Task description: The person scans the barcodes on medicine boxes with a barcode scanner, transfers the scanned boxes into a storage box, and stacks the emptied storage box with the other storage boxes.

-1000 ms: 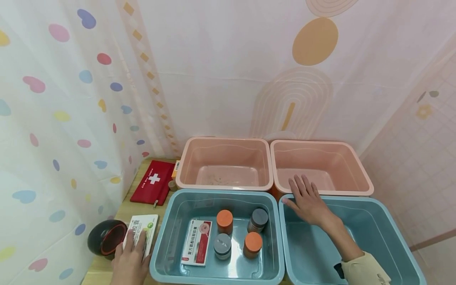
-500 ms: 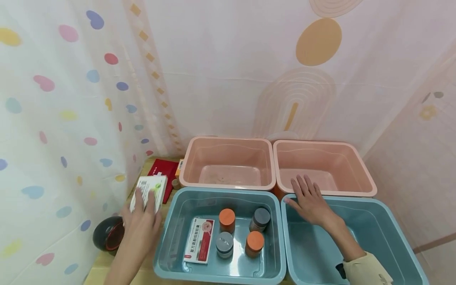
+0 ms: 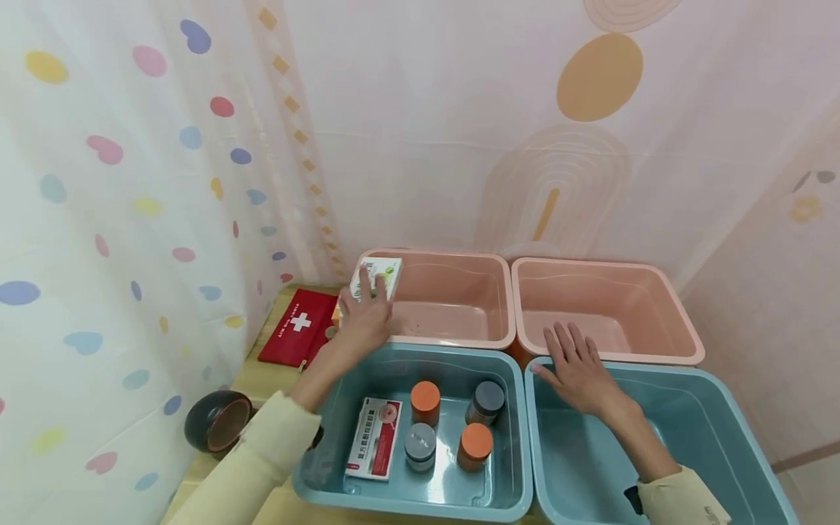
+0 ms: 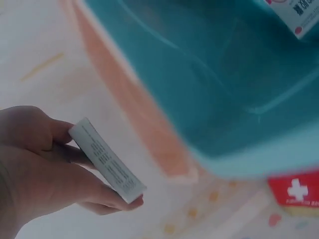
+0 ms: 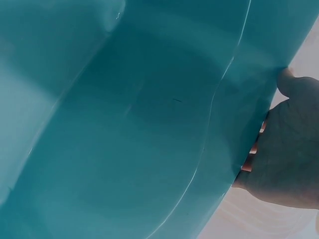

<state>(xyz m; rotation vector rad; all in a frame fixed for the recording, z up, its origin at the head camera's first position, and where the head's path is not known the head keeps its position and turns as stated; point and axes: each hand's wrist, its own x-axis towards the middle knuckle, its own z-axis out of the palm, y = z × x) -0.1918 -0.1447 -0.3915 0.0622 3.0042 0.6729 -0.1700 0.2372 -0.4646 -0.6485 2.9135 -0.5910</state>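
Note:
My left hand (image 3: 367, 317) holds a white medicine box (image 3: 389, 271) over the left end of the left pink bin (image 3: 459, 344). In the left wrist view, thumb and fingers grip the box (image 4: 107, 162) by its edges, its printed narrow side showing. My right hand (image 3: 580, 372) rests with straight fingers across the far rim of the right blue bin (image 3: 584, 474), beside the right pink bin (image 3: 613, 358). Inside the left blue bin (image 3: 413, 512) are a white-and-red medicine box (image 3: 374, 439), two orange-capped bottles (image 3: 475, 441) and two grey-capped bottles (image 3: 420, 445).
A red first aid pouch (image 3: 298, 327) lies on the wooden table (image 3: 262, 379), left of the bins. Near the front left is a tilted black bowl (image 3: 216, 423). A small orange box (image 3: 337, 315) is partly hidden behind my left hand. A patterned curtain (image 3: 420, 146) hangs behind.
My left hand has lifted the white medicine box from beside the bowl, carrying it forward and right past the pouch to the left pink bin. The right hand has stayed put.

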